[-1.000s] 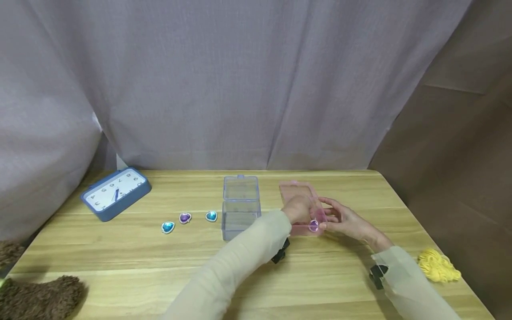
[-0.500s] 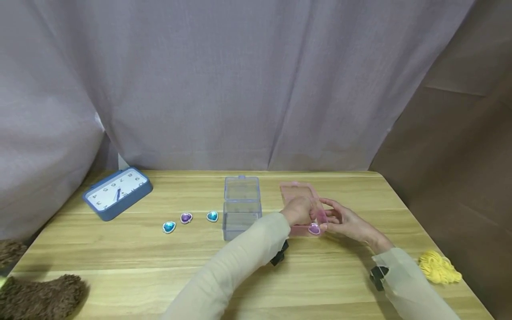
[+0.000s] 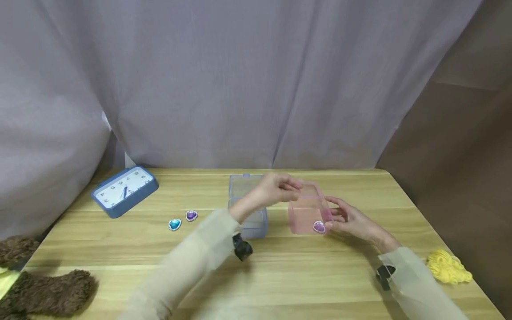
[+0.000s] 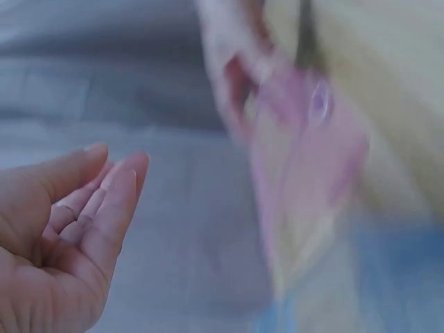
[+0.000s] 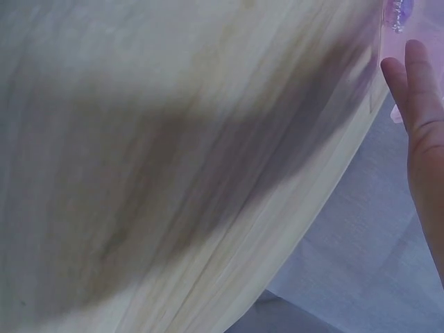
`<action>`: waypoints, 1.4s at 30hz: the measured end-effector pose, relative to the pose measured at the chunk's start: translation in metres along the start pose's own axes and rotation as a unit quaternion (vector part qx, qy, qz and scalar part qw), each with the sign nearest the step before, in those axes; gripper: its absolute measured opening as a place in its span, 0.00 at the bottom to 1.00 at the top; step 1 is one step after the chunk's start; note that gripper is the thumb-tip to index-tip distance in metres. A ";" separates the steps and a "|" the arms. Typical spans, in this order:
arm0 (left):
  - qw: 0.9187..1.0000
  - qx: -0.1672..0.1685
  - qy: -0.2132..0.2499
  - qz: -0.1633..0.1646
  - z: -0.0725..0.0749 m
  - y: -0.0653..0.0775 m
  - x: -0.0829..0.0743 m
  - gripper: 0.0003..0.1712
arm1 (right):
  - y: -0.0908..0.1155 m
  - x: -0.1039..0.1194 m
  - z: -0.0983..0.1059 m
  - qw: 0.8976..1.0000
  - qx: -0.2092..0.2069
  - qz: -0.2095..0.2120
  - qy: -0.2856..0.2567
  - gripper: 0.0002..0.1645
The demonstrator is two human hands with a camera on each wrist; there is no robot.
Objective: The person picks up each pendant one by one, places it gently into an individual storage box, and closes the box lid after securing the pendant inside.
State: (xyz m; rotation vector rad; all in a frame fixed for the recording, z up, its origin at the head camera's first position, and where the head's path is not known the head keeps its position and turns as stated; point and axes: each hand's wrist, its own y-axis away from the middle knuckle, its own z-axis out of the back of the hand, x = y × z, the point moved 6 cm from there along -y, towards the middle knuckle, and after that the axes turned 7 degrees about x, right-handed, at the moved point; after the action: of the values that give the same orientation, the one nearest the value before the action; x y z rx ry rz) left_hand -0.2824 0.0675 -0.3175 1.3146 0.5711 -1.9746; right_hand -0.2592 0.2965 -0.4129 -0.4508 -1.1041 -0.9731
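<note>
My left hand [image 3: 276,189] hovers over the clear blue box [image 3: 256,229], with its thumb and fingers loosely bent and nothing between them. My right hand [image 3: 352,222] holds the right end of the clear pink box [image 3: 304,215], thumb at the front corner and forefinger further back. Both boxes have their lids folded back. At the pink box's front right corner shows a purple heart gem [image 3: 318,227]; whether it lies inside is hard to tell. A blue heart gem [image 3: 174,224] and another purple heart gem [image 3: 191,215] lie left of my left arm.
A blue clock [image 3: 126,191] stands at the back left of the wooden table [image 3: 288,280]. Brown plush fabric [image 3: 56,293] is at the front left. Yellow yarn [image 3: 448,267] lies near the right edge. A grey curtain [image 3: 224,84] hangs behind.
My left hand has come out of the pink box and moved up and left. Its arm now covers the spot of a second blue gem. My right hand stays on the pink box.
</note>
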 end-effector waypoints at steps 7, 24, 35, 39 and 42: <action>0.994 -0.012 0.078 0.082 0.103 0.069 0.062 0.20 | -0.001 0.002 0.002 1.000 -0.009 -0.003 0.012 0.47; 0.982 0.000 -0.044 0.183 0.149 0.137 0.172 0.21 | 0.000 -0.001 0.003 1.000 -0.007 -0.020 0.019 0.47; 0.977 -0.018 -0.075 0.197 0.141 0.136 0.176 0.17 | 0.000 -0.002 0.002 1.000 -0.005 -0.012 0.019 0.47; 0.974 -0.027 -0.093 0.203 0.139 0.134 0.176 0.14 | -0.001 -0.002 0.002 1.000 -0.004 -0.011 0.017 0.47; 0.973 -0.034 -0.106 0.203 0.138 0.132 0.175 0.12 | -0.001 -0.002 0.002 1.000 -0.005 -0.014 0.015 0.47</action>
State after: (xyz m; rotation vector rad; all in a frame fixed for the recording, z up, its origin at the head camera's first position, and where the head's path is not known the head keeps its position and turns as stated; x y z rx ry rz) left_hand -0.3134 -0.1677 -0.4227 1.0608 0.2402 -1.7084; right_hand -0.2609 0.2984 -0.4143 -0.4279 -1.0809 -1.0065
